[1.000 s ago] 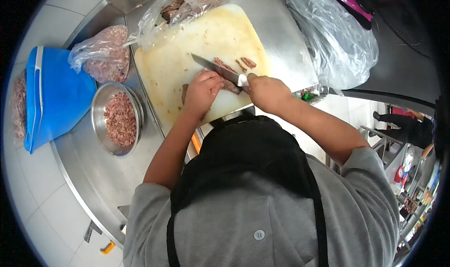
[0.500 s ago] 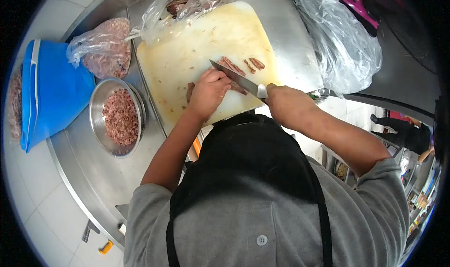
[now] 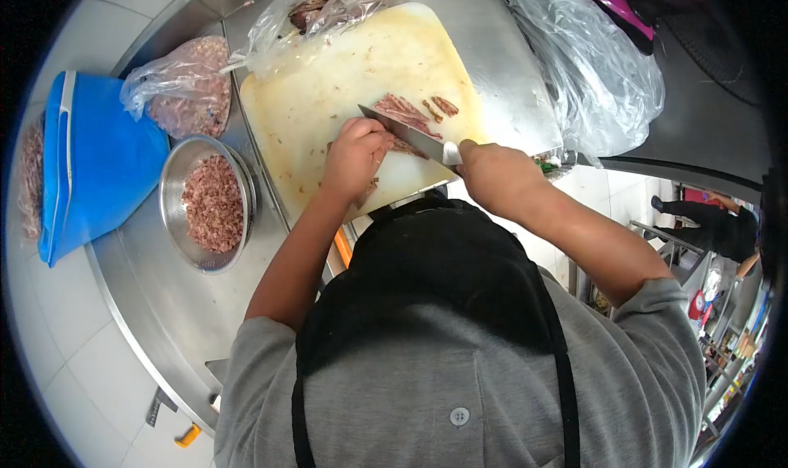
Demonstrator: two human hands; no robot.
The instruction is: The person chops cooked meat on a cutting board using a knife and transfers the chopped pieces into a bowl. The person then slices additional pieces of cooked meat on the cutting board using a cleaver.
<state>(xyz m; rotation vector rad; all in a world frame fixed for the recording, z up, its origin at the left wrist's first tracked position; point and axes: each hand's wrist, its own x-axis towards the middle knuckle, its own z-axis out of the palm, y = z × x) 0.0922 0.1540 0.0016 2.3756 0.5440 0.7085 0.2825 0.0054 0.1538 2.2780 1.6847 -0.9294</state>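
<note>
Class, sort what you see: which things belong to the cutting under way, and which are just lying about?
In the job:
knife
meat being cut
cut strips
cutting board
perhaps bowl of chopped meat

Apparently just lying about:
crumpled clear plastic
pink item
blue container

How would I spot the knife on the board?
Find the pale cutting board on the steel counter. By its lower right corner, the right hand grips the knife. Its long, straight grey blade sets it apart from the reddish meat slices.

No readable text or labels anywhere
</note>
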